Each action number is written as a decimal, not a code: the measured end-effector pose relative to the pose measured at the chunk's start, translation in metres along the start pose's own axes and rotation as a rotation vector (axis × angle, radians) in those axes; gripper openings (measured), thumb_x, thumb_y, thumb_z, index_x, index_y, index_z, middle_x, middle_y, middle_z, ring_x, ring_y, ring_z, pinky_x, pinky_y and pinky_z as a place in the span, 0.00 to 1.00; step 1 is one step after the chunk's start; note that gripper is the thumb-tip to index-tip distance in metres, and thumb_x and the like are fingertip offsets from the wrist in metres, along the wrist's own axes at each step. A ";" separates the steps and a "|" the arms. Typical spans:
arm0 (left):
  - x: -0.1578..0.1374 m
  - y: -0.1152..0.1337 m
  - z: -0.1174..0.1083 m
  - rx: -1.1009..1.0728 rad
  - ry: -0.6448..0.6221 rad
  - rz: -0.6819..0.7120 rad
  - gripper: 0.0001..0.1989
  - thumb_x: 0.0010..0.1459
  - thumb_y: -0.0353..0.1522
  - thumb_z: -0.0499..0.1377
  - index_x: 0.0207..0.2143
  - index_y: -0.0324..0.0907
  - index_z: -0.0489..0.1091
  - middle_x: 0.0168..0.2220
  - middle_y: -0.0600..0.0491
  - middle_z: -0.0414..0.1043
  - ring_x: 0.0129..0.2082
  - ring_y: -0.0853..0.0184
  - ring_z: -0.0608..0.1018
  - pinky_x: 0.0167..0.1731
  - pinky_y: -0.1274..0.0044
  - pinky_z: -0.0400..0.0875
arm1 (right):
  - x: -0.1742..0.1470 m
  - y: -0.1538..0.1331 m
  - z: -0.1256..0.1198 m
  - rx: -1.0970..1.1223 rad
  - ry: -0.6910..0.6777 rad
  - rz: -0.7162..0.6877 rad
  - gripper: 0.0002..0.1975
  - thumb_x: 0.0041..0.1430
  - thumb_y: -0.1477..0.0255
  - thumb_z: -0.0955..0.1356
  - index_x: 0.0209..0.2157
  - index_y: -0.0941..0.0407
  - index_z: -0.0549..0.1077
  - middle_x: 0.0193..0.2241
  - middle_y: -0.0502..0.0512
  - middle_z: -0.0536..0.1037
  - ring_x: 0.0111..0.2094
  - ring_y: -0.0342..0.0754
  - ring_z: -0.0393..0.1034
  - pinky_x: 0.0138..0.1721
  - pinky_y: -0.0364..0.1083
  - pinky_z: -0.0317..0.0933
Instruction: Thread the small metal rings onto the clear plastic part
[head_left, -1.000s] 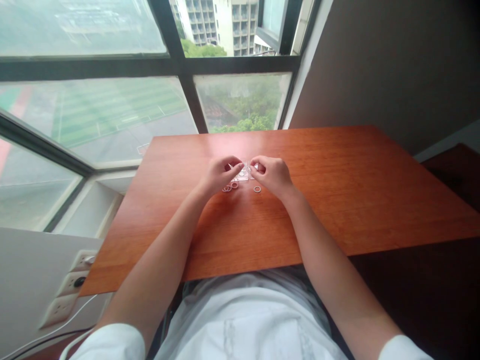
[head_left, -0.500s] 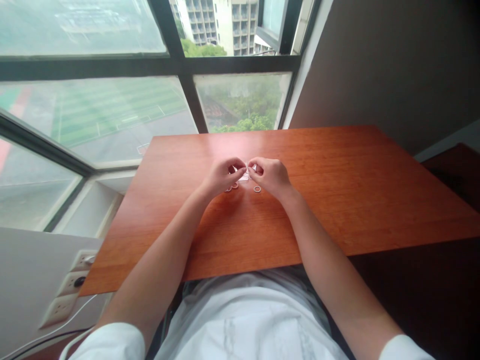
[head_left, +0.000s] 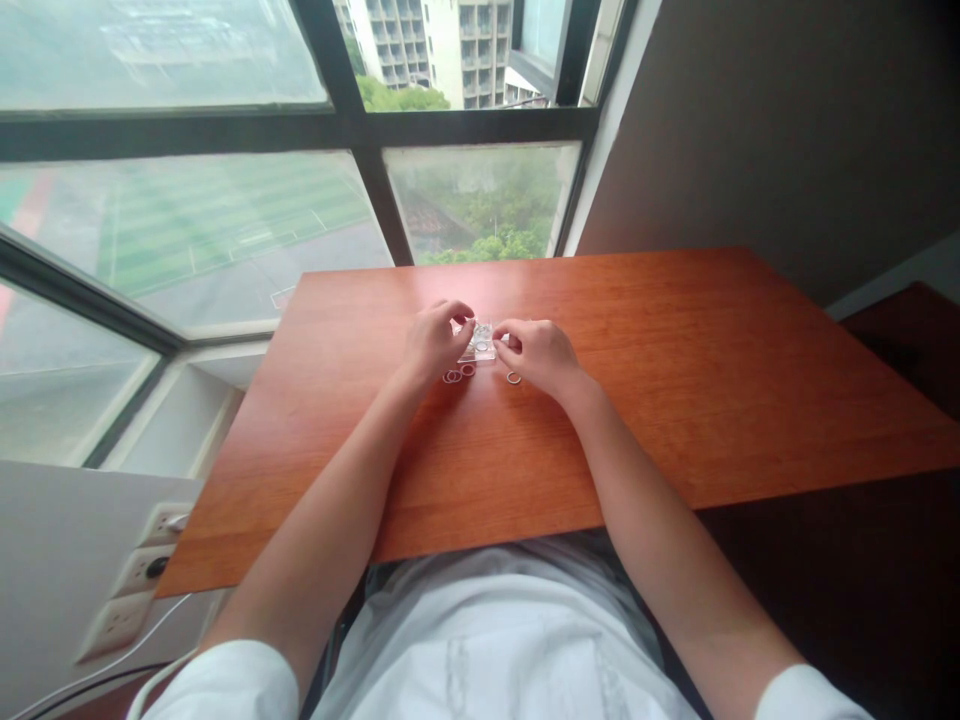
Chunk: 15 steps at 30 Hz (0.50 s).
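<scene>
A small clear plastic box [head_left: 486,354] sits on the table between my hands, with small ring-like pieces showing in it. My left hand [head_left: 435,340] is at the box's left side, its thumb and fingertips drawn together near the rim. Across from it, my right hand [head_left: 541,352] is pinched at the box's right edge. Anything between either set of fingertips is too small to make out. Several thin pale rings [head_left: 452,377] lie beside the left hand, in front of the box. One more ring [head_left: 514,378] rests below the right fingers.
The reddish-brown wooden table [head_left: 675,380] stretches well to the right. Behind and to the left are dark-framed windows [head_left: 480,128]. Wall sockets [head_left: 135,570] with plugs and cables are low on the left, beside the table's edge.
My hands met at the fingertips over the box earlier. The left hand has since moved left and slightly away, uncovering the box; the right has stayed nearly in place.
</scene>
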<state>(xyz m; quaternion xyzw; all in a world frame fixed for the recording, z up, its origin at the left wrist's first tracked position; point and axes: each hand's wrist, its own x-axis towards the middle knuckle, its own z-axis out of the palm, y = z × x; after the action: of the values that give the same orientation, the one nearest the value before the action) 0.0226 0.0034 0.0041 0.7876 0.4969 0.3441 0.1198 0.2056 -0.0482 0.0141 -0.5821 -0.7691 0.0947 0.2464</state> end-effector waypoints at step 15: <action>-0.002 0.012 -0.007 0.368 -0.244 0.096 0.10 0.58 0.36 0.57 0.36 0.44 0.77 0.35 0.48 0.75 0.28 0.64 0.74 0.27 0.75 0.62 | 0.000 0.001 -0.002 -0.003 0.007 0.018 0.10 0.60 0.67 0.65 0.40 0.51 0.78 0.31 0.51 0.81 0.33 0.48 0.73 0.35 0.43 0.59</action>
<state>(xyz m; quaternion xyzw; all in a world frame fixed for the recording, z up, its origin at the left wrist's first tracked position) 0.0255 -0.0052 0.0144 0.8548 0.4950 0.1551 0.0168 0.2077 -0.0477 0.0155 -0.5897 -0.7631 0.0935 0.2473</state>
